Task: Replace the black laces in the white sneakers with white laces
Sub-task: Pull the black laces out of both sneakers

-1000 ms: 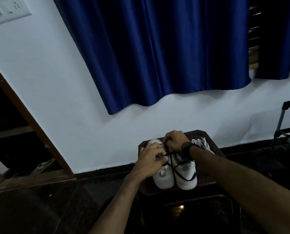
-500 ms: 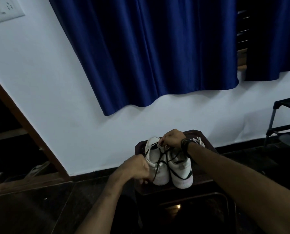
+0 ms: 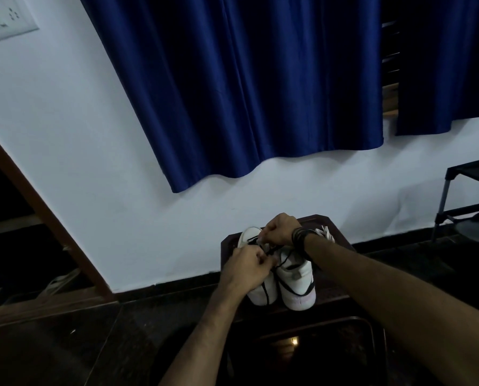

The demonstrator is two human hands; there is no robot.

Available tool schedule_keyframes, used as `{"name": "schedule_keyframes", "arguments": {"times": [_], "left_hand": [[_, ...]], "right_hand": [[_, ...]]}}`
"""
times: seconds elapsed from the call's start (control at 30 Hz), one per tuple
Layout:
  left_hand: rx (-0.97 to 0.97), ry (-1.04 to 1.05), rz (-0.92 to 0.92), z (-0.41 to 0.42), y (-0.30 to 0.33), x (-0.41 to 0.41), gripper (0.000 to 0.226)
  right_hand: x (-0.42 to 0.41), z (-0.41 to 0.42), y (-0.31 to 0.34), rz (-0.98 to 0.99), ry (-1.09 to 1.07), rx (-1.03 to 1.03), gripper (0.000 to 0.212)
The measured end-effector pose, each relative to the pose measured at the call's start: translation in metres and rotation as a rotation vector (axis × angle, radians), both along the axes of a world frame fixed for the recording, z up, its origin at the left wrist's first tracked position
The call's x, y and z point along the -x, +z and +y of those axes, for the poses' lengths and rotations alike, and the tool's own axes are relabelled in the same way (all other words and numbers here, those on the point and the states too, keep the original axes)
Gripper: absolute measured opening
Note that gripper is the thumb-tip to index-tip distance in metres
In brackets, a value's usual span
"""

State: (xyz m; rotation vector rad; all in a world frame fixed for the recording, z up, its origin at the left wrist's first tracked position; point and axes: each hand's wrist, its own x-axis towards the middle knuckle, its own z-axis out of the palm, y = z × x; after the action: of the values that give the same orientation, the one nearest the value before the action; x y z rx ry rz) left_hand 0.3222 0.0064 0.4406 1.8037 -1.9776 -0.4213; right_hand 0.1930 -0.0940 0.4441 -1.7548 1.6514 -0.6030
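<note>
Black laces [image 3: 284, 260] being unthreaded
Lace is pinched by left hand [image 3: 246, 270] and right hand [image 3: 278, 229]; white laces [image 3: 325, 233] lie unused.

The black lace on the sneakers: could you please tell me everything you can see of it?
The black lace is a thin dark cord, partly undone. It runs loosely across the tops of the two white sneakers, which stand side by side on a dark stool, toes toward the camera. One strand hangs down the left sneaker's toe. The left hand and right hand both pinch it near the eyelets. Its ends cannot be made out.
</note>
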Motion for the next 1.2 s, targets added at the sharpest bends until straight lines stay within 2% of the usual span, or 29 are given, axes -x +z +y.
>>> {"name": "schedule_keyframes", "arguments": {"times": [0.07, 0.13, 0.2, 0.23, 0.3, 0.4, 0.47, 0.5, 0.53, 0.6, 0.67, 0.77, 0.83, 0.9, 1.0, 1.07, 1.2], "left_hand": [[0.067, 0.095, -0.015, -0.001, -0.001, 0.004, 0.014], [0.086, 0.155, 0.039, -0.003, -0.002, 0.004, 0.021], [0.061, 0.163, 0.067, -0.002, -0.001, 0.003, 0.006], [0.054, 0.171, 0.082, -0.001, -0.001, 0.003, 0.01], [0.069, 0.179, 0.235, -0.004, -0.002, -0.003, 0.017], [0.075, 0.229, 0.58, -0.009, 0.011, -0.022, 0.027], [0.108, 0.44, 0.773, -0.01, 0.024, -0.044, 0.024], [0.141, 0.59, 0.81, -0.011, 0.028, -0.056, 0.019], [0.143, 0.732, 0.777, -0.01, 0.031, -0.067, 0.015], [0.029, 0.873, 0.536, -0.004, 0.032, -0.078, 0.024], [-0.04, 0.877, 0.303, 0.001, 0.028, -0.078, 0.028], [-0.003, 0.84, 0.09, 0.002, 0.013, -0.075, 0.035], [0.106, 0.754, 0.04, -0.002, 0.001, -0.068, 0.044], [0.178, 0.587, 0.021, -0.009, -0.004, -0.055, 0.04], [0.1, 0.403, -0.043, -0.021, -0.009, -0.026, 0.03], [0.05, 0.37, -0.093, -0.024, -0.018, -0.01, 0.031], [0.078, 0.414, -0.167, -0.02, -0.032, 0.0, 0.03]], "right_hand": [[0.001, 0.001, -0.001, -0.02, -0.009, 0.003, 0.022], [0.001, 0.002, -0.003, -0.051, -0.021, 0.012, 0.016], [0.001, 0.003, -0.006, -0.073, -0.034, 0.025, 0.012], [0.001, 0.004, -0.007, -0.078, -0.037, 0.033, 0.01], [0.001, 0.004, -0.008, -0.091, -0.033, 0.047, 0.01], [0.001, 0.003, -0.009, -0.106, -0.044, 0.068, 0.012], [0.0, 0.003, -0.009, -0.089, -0.041, 0.071, 0.018], [-0.001, 0.004, -0.008, -0.078, -0.035, 0.07, 0.022], [-0.001, 0.004, -0.008, -0.076, -0.033, 0.068, 0.025], [-0.003, 0.002, -0.008, -0.092, -0.031, 0.047, 0.031], [-0.005, 0.0, -0.009, -0.102, -0.017, 0.032, 0.033], [-0.006, -0.004, -0.01, -0.107, -0.004, 0.008, 0.03], [-0.005, -0.006, -0.01, -0.122, 0.003, -0.013, 0.02], [-0.004, -0.009, -0.012, -0.153, 0.011, -0.041, 0.015], [-0.003, -0.015, -0.018, -0.167, 0.022, -0.058, 0.022], [-0.002, -0.016, -0.02, -0.164, 0.03, -0.072, 0.025], [0.011, -0.022, -0.007, -0.173, -0.05, -0.042, 0.026]]}}
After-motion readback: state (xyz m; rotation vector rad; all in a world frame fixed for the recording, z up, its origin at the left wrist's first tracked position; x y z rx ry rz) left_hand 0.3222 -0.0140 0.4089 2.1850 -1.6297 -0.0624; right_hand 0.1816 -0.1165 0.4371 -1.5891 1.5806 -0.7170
